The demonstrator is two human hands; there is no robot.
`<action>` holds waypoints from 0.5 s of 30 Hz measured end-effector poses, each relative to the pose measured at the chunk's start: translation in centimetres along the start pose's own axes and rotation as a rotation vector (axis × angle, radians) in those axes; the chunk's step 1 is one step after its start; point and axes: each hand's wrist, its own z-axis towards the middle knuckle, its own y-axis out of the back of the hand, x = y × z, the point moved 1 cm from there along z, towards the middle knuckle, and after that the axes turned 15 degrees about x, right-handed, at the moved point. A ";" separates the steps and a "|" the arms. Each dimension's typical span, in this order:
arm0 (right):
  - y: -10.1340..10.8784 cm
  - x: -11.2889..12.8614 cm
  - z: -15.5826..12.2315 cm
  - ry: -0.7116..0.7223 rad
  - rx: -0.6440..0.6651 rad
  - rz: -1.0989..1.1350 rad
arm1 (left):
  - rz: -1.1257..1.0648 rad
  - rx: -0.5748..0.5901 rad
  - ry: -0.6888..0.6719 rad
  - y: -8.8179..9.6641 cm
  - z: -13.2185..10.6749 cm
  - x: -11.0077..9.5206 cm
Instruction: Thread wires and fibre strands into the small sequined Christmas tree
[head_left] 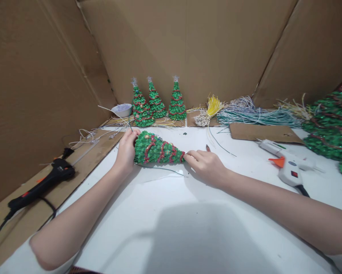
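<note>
Fingers (pixel 195 155) either end, tree (pixel 159 149) between

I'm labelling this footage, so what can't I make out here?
All in the head view:
Held tree: tip end covered by the right hand; underside hidden behind the left hand.
Large tree: cut off by the right edge.
Bowl: contents too small to identify.

The held tree (pixel 159 149) lies across the table (pixel 116 228), its base at the left hand (pixel 127 147), its tip at the right hand (pixel 205 166). Behind the grip stand three trees (pixel 176 101), a bowl (pixel 123 112) to their left, a bundle (pixel 211 109) to their right. Left of the grip, a glue gun (pixel 43 183) lies on a cardboard strip (pixel 82 167); right, another glue gun (pixel 291 171) lies before a cardboard piece (pixel 265 133).
</note>
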 end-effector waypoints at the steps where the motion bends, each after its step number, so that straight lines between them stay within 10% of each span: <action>1: 0.0 0.0 0.0 0.005 -0.007 -0.003 | 0.006 -0.004 -0.002 0.0 0.0 0.0; 15: -0.4 0.1 0.0 -0.001 0.001 0.001 | 0.087 0.008 -0.032 0.2 0.1 0.1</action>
